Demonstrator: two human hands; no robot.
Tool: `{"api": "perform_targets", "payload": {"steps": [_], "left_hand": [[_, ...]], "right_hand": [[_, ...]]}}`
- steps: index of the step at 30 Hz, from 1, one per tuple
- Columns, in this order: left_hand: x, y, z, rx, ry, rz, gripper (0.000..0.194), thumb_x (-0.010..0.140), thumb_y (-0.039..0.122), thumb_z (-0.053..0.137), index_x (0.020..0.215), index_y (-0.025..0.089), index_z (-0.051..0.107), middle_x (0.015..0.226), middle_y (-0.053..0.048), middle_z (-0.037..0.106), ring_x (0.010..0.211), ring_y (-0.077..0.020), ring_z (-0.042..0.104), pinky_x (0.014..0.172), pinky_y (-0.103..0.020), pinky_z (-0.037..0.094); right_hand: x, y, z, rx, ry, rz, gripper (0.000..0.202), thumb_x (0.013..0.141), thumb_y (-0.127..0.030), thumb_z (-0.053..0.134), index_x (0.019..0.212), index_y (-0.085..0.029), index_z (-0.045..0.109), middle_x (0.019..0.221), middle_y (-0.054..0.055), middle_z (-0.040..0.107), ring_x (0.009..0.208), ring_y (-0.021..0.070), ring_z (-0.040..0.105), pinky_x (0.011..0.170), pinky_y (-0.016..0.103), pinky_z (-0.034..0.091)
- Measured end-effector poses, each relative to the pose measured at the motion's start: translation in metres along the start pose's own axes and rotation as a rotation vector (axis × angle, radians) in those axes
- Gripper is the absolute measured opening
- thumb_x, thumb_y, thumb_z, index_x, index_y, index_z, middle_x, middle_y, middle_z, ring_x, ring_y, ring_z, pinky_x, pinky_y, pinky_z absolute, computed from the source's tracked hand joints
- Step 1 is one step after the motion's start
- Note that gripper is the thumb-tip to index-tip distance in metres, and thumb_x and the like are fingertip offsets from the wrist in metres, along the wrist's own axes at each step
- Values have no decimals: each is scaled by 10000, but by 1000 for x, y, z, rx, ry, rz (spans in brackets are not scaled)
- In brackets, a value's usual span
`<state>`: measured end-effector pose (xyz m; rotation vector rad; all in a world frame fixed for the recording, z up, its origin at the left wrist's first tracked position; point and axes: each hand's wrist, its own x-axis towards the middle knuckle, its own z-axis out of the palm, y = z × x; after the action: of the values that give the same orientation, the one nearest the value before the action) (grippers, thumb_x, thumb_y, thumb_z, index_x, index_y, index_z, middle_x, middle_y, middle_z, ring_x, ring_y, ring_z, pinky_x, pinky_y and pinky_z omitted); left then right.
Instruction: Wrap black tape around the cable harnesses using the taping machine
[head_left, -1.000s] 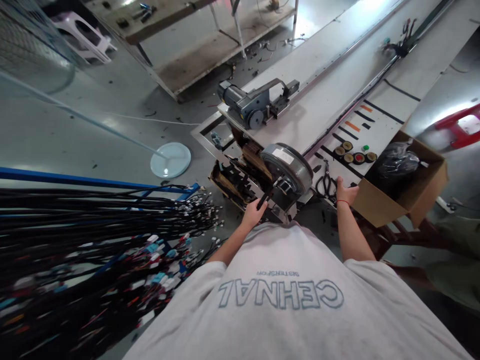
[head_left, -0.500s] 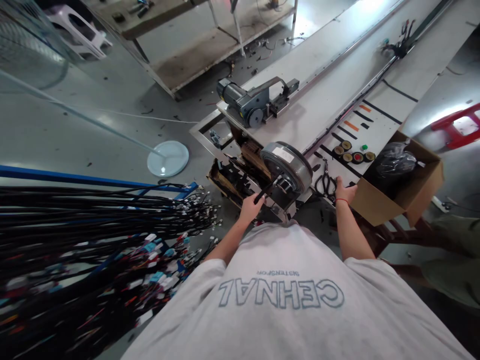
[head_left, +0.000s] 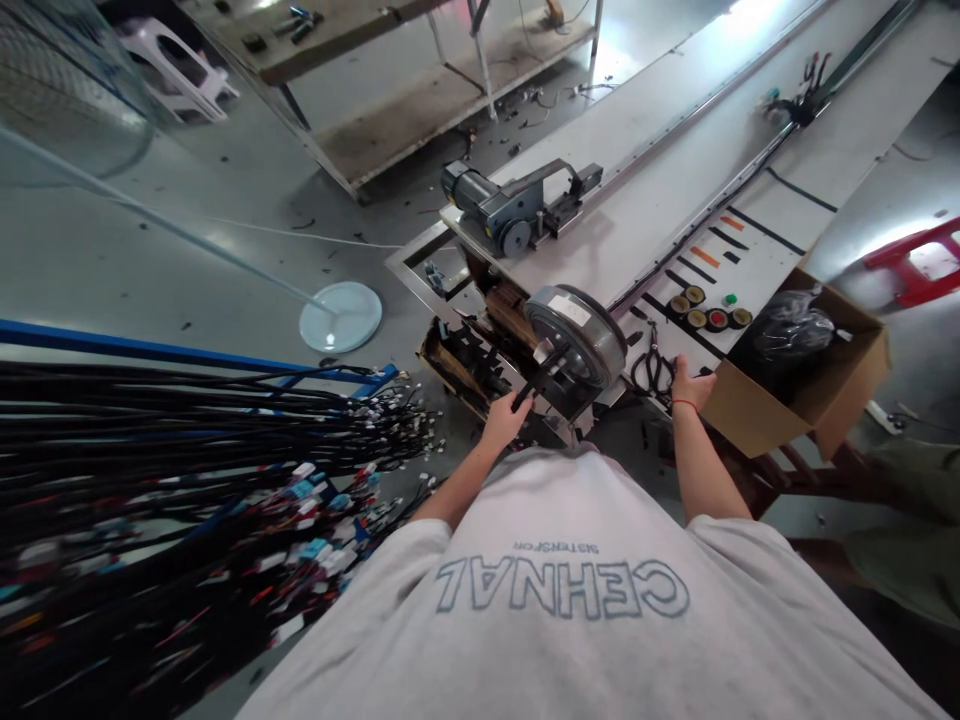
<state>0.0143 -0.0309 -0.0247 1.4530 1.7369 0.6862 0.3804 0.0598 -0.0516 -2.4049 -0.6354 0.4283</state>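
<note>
My left hand (head_left: 505, 420) is closed on a black strip (head_left: 534, 383) that runs up toward the hub of a round grey machine wheel (head_left: 577, 330) at the table's near end. At the table's edge, right of the wheel, my right hand (head_left: 688, 385) rests beside black-handled scissors (head_left: 654, 372). Its thumb or a finger points out to the right, and what lies under the palm is hidden. Several tape rolls (head_left: 697, 319) and a small green object (head_left: 730, 299) sit just beyond it.
An open cardboard box (head_left: 750, 412) stands at the right. A motor unit (head_left: 491, 205) is mounted on the long table (head_left: 645, 190). Black cable bundles (head_left: 187, 420) hang at the left. Part of a person (head_left: 907, 530) shows at the lower right.
The strip by my left hand now slants more steeply to the wheel's hub. The view has shifted slightly; my right hand stays by the scissors.
</note>
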Motion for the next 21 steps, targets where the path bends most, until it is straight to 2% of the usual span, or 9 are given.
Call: {"api": "perform_targets", "payload": {"steps": [5,8,15,21], "left_hand": [[1,-6,1,28,5,31,287,874,377,528,784,160,693,701,-25,672,681,-170,590,665,-252,441],[0,-6,3,-21,18,3,287,875,370,516,790,159,691,723,-32,681,697,-176,600,669,-255,441],[13,11,2,54,13,50,291,874,377,523,720,165,648,656,-16,638,651,-159,568,634,-248,399],[24,19,5,73,12,82,250,868,359,546,751,167,656,683,-32,652,671,-170,584,645,-255,404]], "right_hand": [[-1,-1,0,-11,8,2,754,753,-601,656,1250,-73,449,1314,261,522,1248,355,503,1057,462,377],[-1,-3,-1,-23,-7,2,750,769,-579,656,1264,-58,440,1316,268,522,1251,355,503,1059,459,374],[-3,-4,-3,-28,-8,-6,737,778,-569,654,1258,-50,446,1302,277,530,1255,354,500,1065,449,367],[-1,-2,-1,-15,-2,3,752,762,-572,666,1255,-47,449,1316,287,516,1255,369,496,1063,465,365]]}}
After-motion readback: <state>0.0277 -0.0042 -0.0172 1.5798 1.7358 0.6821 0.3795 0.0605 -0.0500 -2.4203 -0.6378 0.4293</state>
